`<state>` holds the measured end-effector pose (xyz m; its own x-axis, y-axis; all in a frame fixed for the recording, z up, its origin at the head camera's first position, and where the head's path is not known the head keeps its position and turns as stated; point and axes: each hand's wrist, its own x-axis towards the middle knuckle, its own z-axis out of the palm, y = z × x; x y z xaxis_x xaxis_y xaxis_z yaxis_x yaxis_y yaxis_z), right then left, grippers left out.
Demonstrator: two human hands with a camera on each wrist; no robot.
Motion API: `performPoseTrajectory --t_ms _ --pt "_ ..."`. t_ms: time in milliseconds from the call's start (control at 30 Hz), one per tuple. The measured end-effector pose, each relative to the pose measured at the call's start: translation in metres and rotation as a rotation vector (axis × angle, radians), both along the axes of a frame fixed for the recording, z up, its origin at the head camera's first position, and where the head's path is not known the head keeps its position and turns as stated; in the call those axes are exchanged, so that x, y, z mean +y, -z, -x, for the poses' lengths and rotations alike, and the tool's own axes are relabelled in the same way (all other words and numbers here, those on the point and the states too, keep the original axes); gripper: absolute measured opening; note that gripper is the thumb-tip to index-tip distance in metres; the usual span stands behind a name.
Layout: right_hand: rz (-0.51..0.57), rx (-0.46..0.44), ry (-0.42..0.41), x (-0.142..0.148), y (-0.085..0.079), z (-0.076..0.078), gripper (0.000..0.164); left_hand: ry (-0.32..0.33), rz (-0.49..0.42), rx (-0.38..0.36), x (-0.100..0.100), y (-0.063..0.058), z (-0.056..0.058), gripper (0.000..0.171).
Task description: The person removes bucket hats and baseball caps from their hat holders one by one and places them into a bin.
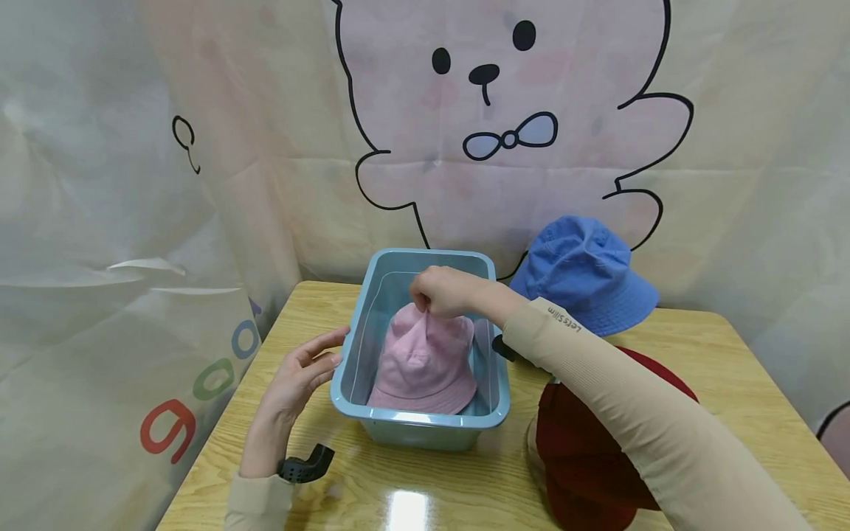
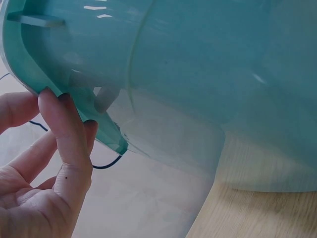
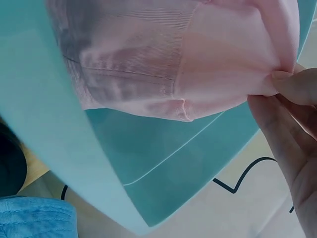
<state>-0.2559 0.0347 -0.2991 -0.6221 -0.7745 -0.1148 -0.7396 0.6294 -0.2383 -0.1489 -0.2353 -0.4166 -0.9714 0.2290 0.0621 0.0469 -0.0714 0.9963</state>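
Observation:
A pink bucket hat (image 1: pixel 420 361) sits crown up inside a light blue plastic basin (image 1: pixel 415 419). My right hand (image 1: pixel 446 289) reaches over the basin and pinches the top of the hat's crown. In the right wrist view, the thumb and fingers gather the pink cloth (image 3: pixel 233 54) at one point. At the basin's left side is my left hand (image 1: pixel 302 380), its fingertips right at the rim. The left wrist view has these loosely bent fingers (image 2: pixel 64 129) against the underside of the rim (image 2: pixel 37 74), not wrapped round it.
A blue bucket hat (image 1: pixel 584 273) rests at the back right of the wooden table (image 1: pixel 704 346). Dark red headwear (image 1: pixel 584 442) lies at the front right, partly hidden under my right sleeve (image 1: pixel 637 413). Behind the table hangs a cloth printed with a bear (image 1: pixel 485 177).

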Motion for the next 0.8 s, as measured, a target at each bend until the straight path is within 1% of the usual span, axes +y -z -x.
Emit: performPoseTrajectory --t_ms 233,367,633,800 --pt "-0.051 -0.039 0.03 0.003 0.005 0.001 0.034 -0.007 -0.008 -0.005 0.0 -0.001 -0.001 0.044" --pt "-0.061 -0.059 0.038 0.003 0.006 -0.001 0.034 -0.007 -0.006 -0.005 0.001 -0.002 -0.001 0.044" --pt "-0.09 -0.079 0.024 0.001 0.007 -0.004 0.031 -0.006 -0.009 -0.006 0.001 -0.002 -0.001 0.045" --pt "-0.153 -0.088 0.013 0.003 0.011 -0.005 0.026 -0.005 -0.006 -0.007 0.001 -0.002 -0.002 0.045"
